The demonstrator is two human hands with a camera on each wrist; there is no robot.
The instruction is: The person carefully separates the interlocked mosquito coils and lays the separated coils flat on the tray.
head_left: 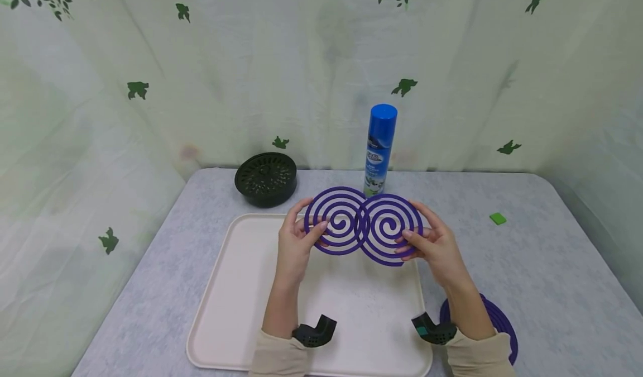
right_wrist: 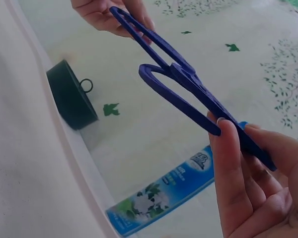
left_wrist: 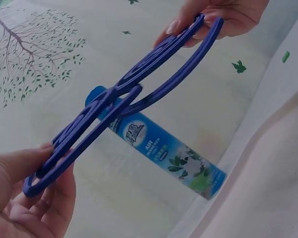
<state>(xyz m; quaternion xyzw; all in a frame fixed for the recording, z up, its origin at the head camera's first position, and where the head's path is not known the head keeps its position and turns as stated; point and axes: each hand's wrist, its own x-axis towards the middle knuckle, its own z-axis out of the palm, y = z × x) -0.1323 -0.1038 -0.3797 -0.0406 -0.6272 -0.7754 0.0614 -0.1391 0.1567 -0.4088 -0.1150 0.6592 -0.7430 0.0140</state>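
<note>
Two purple mosquito coils are held up over the cream tray [head_left: 351,332], their inner edges overlapping and threaded through each other. My left hand [head_left: 295,246] pinches the outer side of the left coil [head_left: 340,220], thumb in front and fingers behind. On the other side, my right hand [head_left: 438,248] grips the right coil [head_left: 388,224] the same way. Seen edge-on in the left wrist view, the rings of the coils [left_wrist: 124,89] spread apart from one another. The right wrist view shows the right coil's outer ring [right_wrist: 179,96] sprung away from its inner part.
Behind the coils stands a blue air freshener can [head_left: 380,148]. A dark round tin [head_left: 266,179] with a pierced lid sits at the back left. More purple coils [head_left: 504,324] lie under my right forearm. A small green square [head_left: 498,218] rests on the table at right.
</note>
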